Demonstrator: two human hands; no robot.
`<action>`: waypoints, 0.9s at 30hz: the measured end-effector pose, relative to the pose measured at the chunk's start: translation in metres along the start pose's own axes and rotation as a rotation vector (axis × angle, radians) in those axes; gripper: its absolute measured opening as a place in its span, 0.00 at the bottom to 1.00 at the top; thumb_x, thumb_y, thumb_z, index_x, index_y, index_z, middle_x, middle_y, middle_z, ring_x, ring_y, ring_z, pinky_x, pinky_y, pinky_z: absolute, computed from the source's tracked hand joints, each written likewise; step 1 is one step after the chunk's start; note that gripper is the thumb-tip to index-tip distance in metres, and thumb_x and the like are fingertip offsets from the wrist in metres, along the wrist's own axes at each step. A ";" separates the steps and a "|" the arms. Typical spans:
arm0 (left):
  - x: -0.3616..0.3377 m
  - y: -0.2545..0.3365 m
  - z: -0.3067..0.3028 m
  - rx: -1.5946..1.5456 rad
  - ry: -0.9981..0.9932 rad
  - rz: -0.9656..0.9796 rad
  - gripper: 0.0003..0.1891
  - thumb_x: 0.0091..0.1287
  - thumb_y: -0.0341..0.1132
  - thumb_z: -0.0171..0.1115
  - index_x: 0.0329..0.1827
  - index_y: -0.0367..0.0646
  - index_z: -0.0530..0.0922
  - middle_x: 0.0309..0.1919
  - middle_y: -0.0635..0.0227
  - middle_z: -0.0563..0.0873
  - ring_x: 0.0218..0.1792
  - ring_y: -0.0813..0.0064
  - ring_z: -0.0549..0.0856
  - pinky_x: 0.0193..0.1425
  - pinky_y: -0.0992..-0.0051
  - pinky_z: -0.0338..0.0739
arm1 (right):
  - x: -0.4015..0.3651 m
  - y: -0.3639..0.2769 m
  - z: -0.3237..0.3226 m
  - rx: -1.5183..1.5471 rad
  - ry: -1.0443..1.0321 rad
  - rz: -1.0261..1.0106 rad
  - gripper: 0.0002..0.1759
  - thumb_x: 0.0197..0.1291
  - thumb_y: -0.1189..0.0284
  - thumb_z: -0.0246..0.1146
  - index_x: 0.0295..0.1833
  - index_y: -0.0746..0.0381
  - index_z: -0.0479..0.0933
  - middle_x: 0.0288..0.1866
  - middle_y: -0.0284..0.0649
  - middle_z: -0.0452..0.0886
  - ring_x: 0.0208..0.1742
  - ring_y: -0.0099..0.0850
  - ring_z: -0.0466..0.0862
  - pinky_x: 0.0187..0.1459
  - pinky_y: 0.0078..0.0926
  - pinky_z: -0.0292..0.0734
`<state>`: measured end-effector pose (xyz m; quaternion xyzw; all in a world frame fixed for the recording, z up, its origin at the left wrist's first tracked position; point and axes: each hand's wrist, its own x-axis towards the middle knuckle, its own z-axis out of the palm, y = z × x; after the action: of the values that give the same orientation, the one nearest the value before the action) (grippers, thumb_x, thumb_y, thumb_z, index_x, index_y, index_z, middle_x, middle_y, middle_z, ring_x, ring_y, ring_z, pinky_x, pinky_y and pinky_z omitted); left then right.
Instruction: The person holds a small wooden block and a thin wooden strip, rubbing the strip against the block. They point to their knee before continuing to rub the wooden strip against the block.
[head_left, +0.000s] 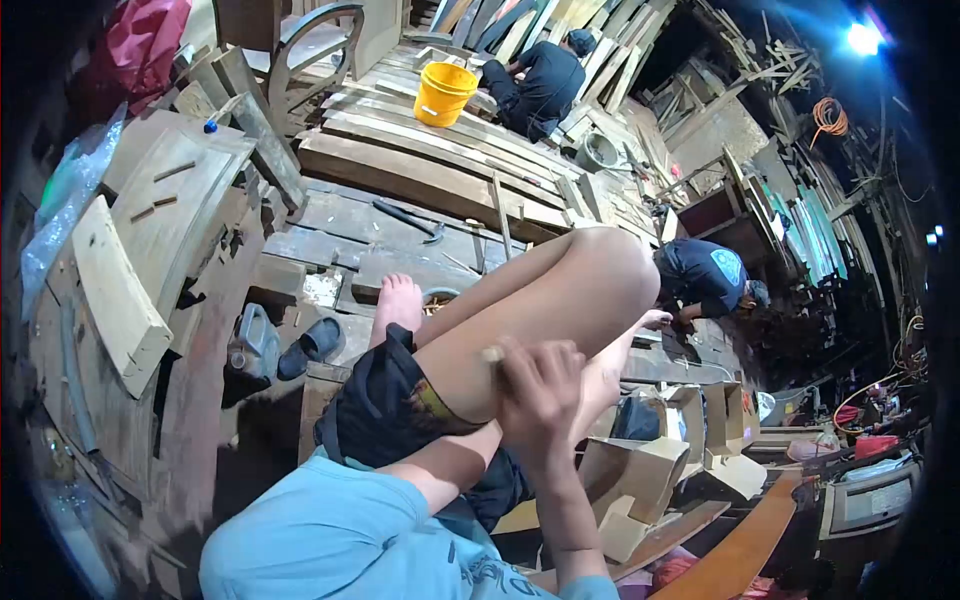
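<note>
My right hand [540, 385] is closed in front of my bent, raised knee, with its fingers curled. A small pale stub [491, 354] pokes out between its thumb and fingers; its kind is too small to tell. My left arm [450, 470] comes out of the light blue sleeve [310, 530] and runs behind my right wrist, so my left hand is hidden. Dark shorts [375, 405] with a patterned patch cover my thigh. My bare foot [398, 305] rests on the plank floor.
A hammer [410, 220] lies on planks ahead. A yellow bucket [445, 95] stands near a crouching person [545, 80]; another person [705, 278] bends at the right. Cardboard boxes [640, 470] sit at my right, sandals [310, 347] and a jug [258, 342] at left.
</note>
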<state>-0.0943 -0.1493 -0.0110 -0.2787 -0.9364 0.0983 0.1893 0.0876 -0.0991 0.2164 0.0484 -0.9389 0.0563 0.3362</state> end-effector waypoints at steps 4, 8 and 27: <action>0.000 0.010 0.036 0.053 0.066 -0.041 0.14 0.59 0.41 0.47 0.35 0.44 0.79 0.36 0.61 0.80 0.43 0.63 0.77 0.49 0.61 0.67 | -0.017 -0.008 0.007 0.087 -0.082 -0.050 0.13 0.41 0.77 0.60 0.38 0.60 0.76 0.26 0.36 0.69 0.30 0.33 0.71 0.33 0.29 0.64; -0.004 -0.004 0.003 -0.161 -0.091 0.004 0.14 0.59 0.42 0.48 0.34 0.45 0.79 0.37 0.60 0.80 0.43 0.63 0.77 0.48 0.61 0.67 | -0.013 -0.002 0.004 0.047 -0.026 0.024 0.14 0.35 0.79 0.64 0.35 0.61 0.76 0.27 0.37 0.72 0.29 0.35 0.72 0.33 0.32 0.64; 0.001 -0.015 -0.008 -0.371 -0.253 0.064 0.13 0.59 0.42 0.47 0.30 0.46 0.79 0.33 0.62 0.80 0.40 0.65 0.77 0.43 0.63 0.67 | -0.020 0.108 -0.017 0.413 0.704 0.688 0.07 0.50 0.80 0.62 0.36 0.66 0.73 0.33 0.38 0.77 0.35 0.24 0.76 0.39 0.20 0.71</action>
<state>-0.0990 -0.1606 0.0009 -0.3239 -0.9453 -0.0353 0.0127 0.1003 0.0117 0.2089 -0.2188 -0.7002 0.3599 0.5765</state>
